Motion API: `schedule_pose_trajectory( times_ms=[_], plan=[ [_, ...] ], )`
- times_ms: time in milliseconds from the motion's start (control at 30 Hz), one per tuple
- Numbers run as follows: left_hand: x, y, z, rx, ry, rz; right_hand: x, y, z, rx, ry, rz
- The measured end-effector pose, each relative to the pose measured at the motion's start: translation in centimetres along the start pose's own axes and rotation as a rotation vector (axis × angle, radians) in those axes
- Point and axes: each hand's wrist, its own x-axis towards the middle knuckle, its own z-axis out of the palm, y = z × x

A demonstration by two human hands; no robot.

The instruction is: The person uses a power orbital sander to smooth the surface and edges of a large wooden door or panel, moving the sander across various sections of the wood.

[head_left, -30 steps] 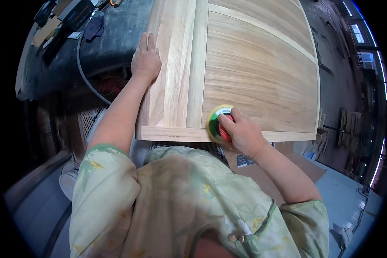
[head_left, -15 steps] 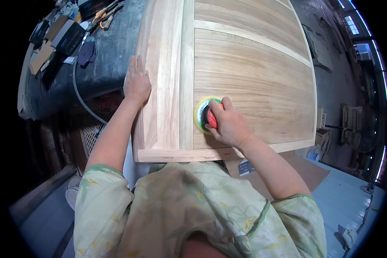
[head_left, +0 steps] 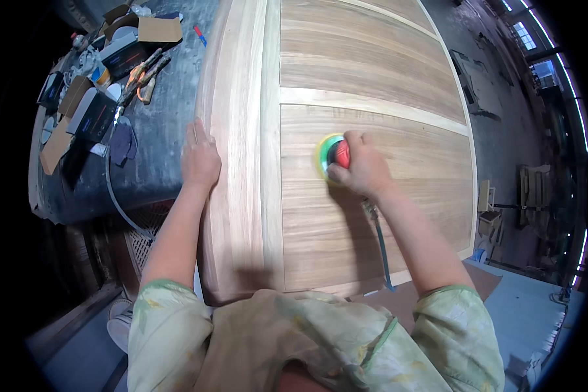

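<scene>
Wooden panel (head_left: 307, 228) stretches out in front of you, on both the near and far sides of its pale crossbar (head_left: 372, 112). Your right hand (head_left: 367, 164) is curled round the red-and-black top of the round sander (head_left: 336, 155), which sits on your side of the crossbar, near it. Aim to hold the sander flat; whether its whole face meets the wood is hard to tell through the blur. Let its weight do most of the pressing, work along the grain, which runs roughly alongside the crossbar, and overlap your strokes. Ease off close to the crossbar, since tipping there could gouge the joint. Your left hand (head_left: 200, 160), fingers stretched forward, rests along the panel's edge, left of the crossbar: a sound brace, so lean evenly. Mind the hose (head_left: 381, 245), well toward you from the crossbar; it could drag.
</scene>
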Motion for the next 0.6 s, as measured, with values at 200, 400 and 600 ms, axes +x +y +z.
schedule_pose_trajectory(
  times_ms=[200,400,600],
  plan=[
    [0.2,0.1,0.2,-0.009,0.006,-0.009,6.3,-0.8,-1.2,0.029,0.009,0.070],
    [-0.3,-1.2,1.1,0.081,0.110,0.052,7.6,-3.8,-1.6,0.030,-0.112,0.075],
    [-0.2,0.6,0.2,0.078,-0.011,-0.018,6.1,4.2,-4.7,-0.042,-0.011,0.387]
  ],
)
